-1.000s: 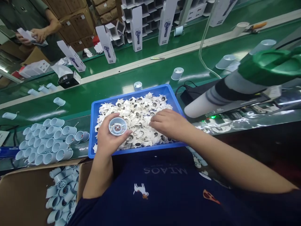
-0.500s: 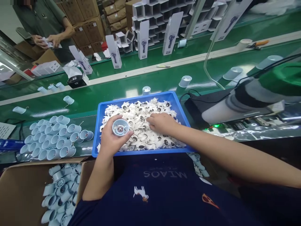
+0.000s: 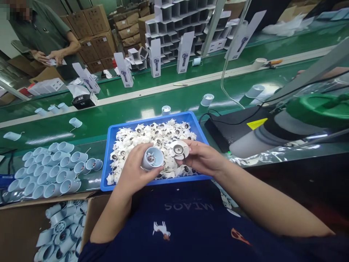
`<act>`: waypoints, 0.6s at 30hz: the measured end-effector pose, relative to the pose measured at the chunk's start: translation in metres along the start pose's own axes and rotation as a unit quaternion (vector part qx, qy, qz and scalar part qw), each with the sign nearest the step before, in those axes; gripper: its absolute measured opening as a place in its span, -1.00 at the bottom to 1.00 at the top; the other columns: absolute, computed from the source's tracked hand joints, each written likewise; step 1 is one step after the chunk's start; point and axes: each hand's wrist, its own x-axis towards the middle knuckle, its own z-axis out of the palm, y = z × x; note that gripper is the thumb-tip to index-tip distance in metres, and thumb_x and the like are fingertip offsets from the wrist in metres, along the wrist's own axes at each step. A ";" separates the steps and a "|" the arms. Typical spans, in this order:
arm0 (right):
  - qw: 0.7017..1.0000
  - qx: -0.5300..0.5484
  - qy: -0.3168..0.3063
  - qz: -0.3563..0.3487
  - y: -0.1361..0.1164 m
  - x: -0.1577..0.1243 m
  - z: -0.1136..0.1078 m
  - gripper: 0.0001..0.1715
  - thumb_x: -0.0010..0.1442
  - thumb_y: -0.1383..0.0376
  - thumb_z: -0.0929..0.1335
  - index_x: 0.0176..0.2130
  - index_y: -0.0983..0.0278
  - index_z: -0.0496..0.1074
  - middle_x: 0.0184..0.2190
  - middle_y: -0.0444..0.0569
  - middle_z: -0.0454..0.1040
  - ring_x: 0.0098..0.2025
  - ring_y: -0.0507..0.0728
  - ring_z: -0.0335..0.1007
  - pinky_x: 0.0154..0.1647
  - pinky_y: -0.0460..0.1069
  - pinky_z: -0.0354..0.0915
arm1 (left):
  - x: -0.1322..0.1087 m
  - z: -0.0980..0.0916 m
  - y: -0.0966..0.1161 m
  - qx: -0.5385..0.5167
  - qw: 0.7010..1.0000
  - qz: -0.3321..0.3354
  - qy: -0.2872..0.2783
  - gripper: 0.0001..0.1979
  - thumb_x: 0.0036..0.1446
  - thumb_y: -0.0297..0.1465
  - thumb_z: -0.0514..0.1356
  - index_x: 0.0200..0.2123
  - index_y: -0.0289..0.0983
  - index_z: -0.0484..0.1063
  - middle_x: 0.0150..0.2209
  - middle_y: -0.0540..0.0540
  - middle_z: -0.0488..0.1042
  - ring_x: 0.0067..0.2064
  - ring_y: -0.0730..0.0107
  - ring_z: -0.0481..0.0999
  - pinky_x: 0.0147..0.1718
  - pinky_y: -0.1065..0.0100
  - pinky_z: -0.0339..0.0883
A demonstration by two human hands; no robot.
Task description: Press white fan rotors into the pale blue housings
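Left hand (image 3: 136,167) is wrapping round a light-blue cup (image 3: 153,159), mouth up and tilted; right hand (image 3: 201,154) is pinching a white fan wheel (image 3: 179,149) by its edge, hub showing. Both are hovering over the blue tray (image 3: 107,156), near each other, apart. Risk: wheel could be slipping into the lookalike pile (image 3: 147,136) if the edge pinch loosens; blades could be bending if pressed too hard. Tray is sitting beside a shiny green bench (image 3: 131,102); rows of cups (image 3: 51,167) are standing or leaning left, more are filling a cardboard box (image 3: 16,225) below. Across, a co-worker (image 3: 46,36) is handling something white, cartons (image 3: 95,36) stacking up behind.
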 end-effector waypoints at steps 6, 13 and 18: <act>0.999 0.012 0.019 -0.041 0.005 -0.003 0.002 -0.63 0.07 0.12 0.46 -0.21 0.29 0.37 -0.35 -0.07 0.39 -0.41 0.01 0.34 -0.32 -0.07 0.34 | 0.004 0.001 0.012 0.034 0.998 0.052 -0.021 -0.46 0.06 -0.23 0.41 0.10 -0.13 0.36 0.03 -0.16 0.50 0.07 0.09 0.49 0.07 0.11 0.35; 0.776 -0.578 0.080 -0.238 -0.010 -0.008 0.025 -0.84 0.21 0.35 0.47 -0.15 0.23 0.57 -0.15 -0.01 0.40 -0.23 0.10 0.37 -0.23 -0.02 0.27 | 0.008 0.013 0.020 0.081 0.992 0.091 0.007 -0.53 0.11 -0.36 0.35 0.09 -0.17 0.37 0.01 -0.15 0.52 0.04 0.14 0.51 0.03 0.16 0.36; 0.786 -0.555 0.083 -0.261 -0.012 -0.007 0.021 -0.92 0.26 0.33 0.44 -0.20 0.21 0.58 -0.13 0.00 0.38 -0.21 0.09 0.41 -0.21 -0.02 0.31 | 0.012 0.016 0.017 0.070 0.995 0.070 0.018 -0.48 0.09 -0.26 0.38 0.12 -0.12 0.39 0.02 -0.15 0.52 0.03 0.13 0.53 0.04 0.14 0.38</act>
